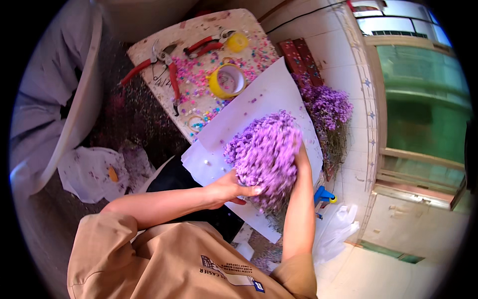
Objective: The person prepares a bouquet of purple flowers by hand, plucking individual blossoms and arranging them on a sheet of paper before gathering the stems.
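A thick bunch of small purple dried flowers (267, 164), likely gypsophila, is held between my two hands over sheets of white wrapping paper (254, 108). My left hand (233, 190) grips the near left side, its thumb lying across the blossoms. On the right side, my right hand (301, 159) cups the bunch; its fingers are hidden behind the flowers. Blossoms and hands are slightly blurred. Thin stems (275, 220) hang below towards my body. The paper lies partly on a worn board table (203, 28) and reaches over my lap.
Pruning shears (174, 80) with red handles, a second red-handled pair (203, 46), a yellow tape roll (214, 84) and a smaller yellow roll (238, 42) lie among scattered petals. More purple flowers (330, 106) rest by the tiled wall. A blue tool (323, 195) and plastic bag (336, 228) sit at right.
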`<state>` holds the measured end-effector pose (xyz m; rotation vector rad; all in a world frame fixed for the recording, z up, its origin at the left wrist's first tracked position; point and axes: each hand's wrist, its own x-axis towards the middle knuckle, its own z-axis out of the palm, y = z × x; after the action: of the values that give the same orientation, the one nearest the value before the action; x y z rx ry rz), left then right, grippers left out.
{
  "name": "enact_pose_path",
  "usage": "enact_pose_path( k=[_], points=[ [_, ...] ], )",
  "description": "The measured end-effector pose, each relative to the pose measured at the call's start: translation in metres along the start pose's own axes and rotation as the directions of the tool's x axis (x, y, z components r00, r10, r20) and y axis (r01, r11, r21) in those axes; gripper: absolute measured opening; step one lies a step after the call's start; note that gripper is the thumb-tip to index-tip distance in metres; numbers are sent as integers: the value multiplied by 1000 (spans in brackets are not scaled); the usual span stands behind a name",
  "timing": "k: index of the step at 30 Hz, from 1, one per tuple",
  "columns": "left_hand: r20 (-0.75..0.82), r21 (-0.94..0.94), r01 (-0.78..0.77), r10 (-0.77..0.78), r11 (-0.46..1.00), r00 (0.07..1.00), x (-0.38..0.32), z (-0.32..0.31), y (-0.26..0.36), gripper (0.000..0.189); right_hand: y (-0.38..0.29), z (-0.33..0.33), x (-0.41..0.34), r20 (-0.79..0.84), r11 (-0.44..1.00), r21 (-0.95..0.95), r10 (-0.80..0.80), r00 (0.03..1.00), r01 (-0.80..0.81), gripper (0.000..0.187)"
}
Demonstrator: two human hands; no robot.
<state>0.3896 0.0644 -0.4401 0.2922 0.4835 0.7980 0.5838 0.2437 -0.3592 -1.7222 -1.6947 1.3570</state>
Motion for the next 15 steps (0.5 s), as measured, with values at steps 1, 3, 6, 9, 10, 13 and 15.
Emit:
enact_pose_path(
  k=[1,3,6,9,10,13,15],
  points=[
    [11,-34,-30,30,999,999,6,-1,-5,88,3,4,-8,26,998,-49,-27,999,28,76],
    [33,-90,-35,38,995,999,10,-2,-20,88,-5,0,-40,141,998,60,7,990,-15,78],
    [-80,-124,-247,239,961,968,11,1,-32,68,-46,-1,-73,408,964,266,-128,904,17,87],
    [-69,-140,-216,208,966,976,9,-7,-26,85,-57,19,-85,259,969,-245,51,965,15,121],
    [-74,-144,-217,209,965,975,15,-12,-30,85,-55,29,-85,210,758,-634,-20,978,152,124],
    [-46,-55,-204,202,977,978,2,-19,-22,76,-25,40,-41,-34,828,-560,-41,999,15,107],
    [-16,-48,-94,93,994,996,-8,-26,-3,83,7,15,6,18,867,-489,-95,995,91,98]
  ],
)
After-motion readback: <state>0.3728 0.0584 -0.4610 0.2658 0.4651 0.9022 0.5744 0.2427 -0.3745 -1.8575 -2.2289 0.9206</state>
